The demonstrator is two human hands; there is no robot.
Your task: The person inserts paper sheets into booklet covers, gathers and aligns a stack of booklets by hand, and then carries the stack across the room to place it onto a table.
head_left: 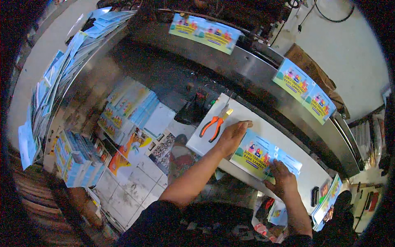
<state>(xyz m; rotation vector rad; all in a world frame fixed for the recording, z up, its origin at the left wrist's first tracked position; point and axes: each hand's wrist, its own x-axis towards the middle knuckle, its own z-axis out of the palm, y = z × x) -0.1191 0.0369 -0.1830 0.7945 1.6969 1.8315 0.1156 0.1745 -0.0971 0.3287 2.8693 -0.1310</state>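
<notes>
A printed booklet (pixel 253 154), blue and green with cartoon figures, lies across a narrow white worktop. At its left end stands my left hand (pixel 235 138), turned on its side, fingers stretched out together beside the cover. My right hand (pixel 283 178) has its fingers over the booklet's right half and its thumb at the near edge, gripping it there. Another light blue sheet or booklet (pixel 293 164) shows from beneath on the right. Orange-handled pliers (pixel 214 125) rest on the worktop (pixel 197 142), left of my left hand.
Matching covers hang over a curved metal rail (pixel 255 66). Many booklets line a ledge (pixel 61 78) at the far left. Stacks of booklets (pixel 131 107) stand lower left, near a tiled floor (pixel 135 181). A small black object (pixel 315 196) and upright booklets (pixel 327 201) sit at the worktop's right end.
</notes>
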